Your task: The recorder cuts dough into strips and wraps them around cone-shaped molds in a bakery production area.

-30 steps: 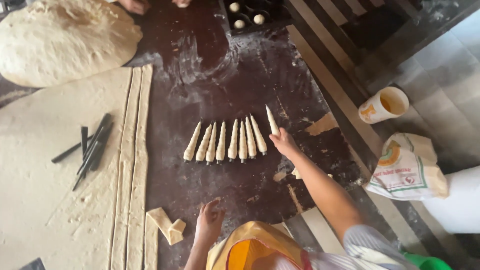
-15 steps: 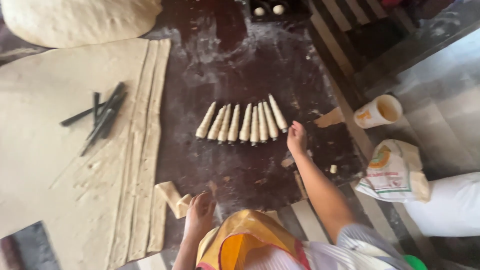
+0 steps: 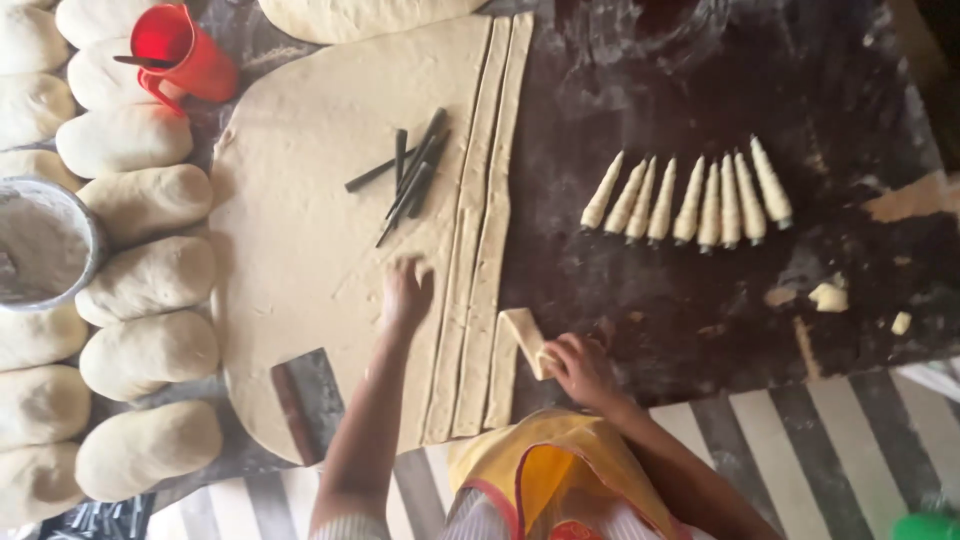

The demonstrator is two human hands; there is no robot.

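At the desk's near edge, the right hand pinches the end of a cut dough strip; the left hand lies open, flat on the rolled dough sheet. Best to lift the strip slowly, pressing the sheet down, so it neither stretches nor tears. Farther off, dark metal cones lie in a heap, too overlapped to count. The sheet's far end is cut off.

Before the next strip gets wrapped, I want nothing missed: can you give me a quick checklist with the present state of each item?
1. Right hand holds the loose dough strip end: ok.
2. Left hand flat on the rolled dough sheet: ok.
3. Bare metal cone moulds within sight on the sheet: ok.
4. Cut dough strips lie separated: ok.
5. Wrapped cones in a row on the dark table: ok.
6. Firmness of the grip: cannot tell.
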